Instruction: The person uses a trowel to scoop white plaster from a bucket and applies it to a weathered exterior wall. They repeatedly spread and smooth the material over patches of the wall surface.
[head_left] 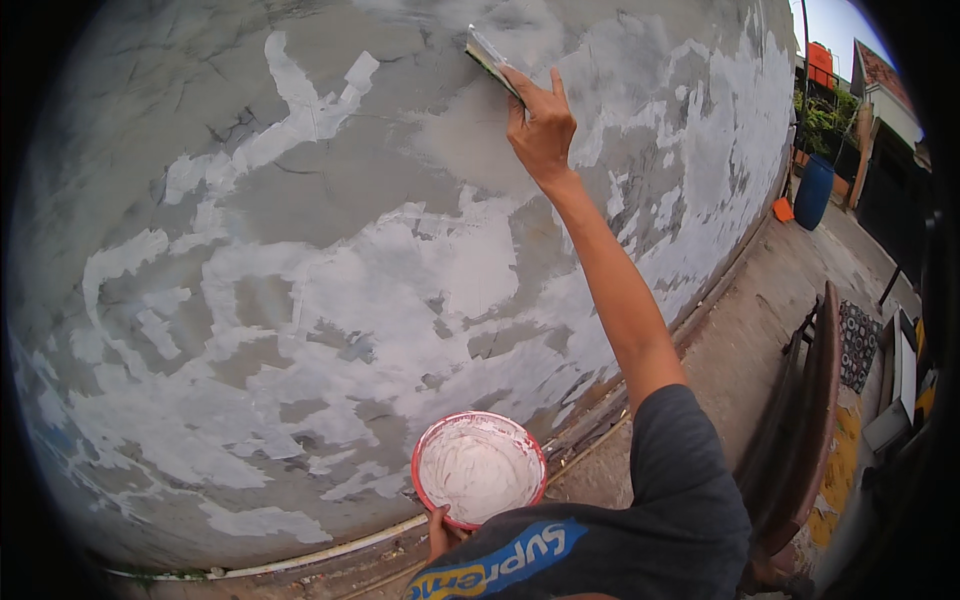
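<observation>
My right arm is stretched up and forward to the wall (pixel 350 205), which is grey plaster with white patches smeared over much of it. In my right hand (pixel 543 128) is a flat putty knife (pixel 489 58), its wide blade with white on its edge at the wall's upper part. One finger of that hand sticks up. Low in front of my body, my left hand (pixel 440 532) grips the near rim of a round red basin (pixel 415 468). White putty (pixel 476 478) lies inside it and coats its inner wall. Part of my left hand is hidden by my shirt.
A pale pipe (pixel 300 562) runs along the wall's foot. To the right stands a dark curved bench (pixel 822 420) beside a patterned mat (pixel 858 345). Farther off are a blue barrel (pixel 814 192), an orange object (pixel 782 210) on the ground and green plants (pixel 828 118).
</observation>
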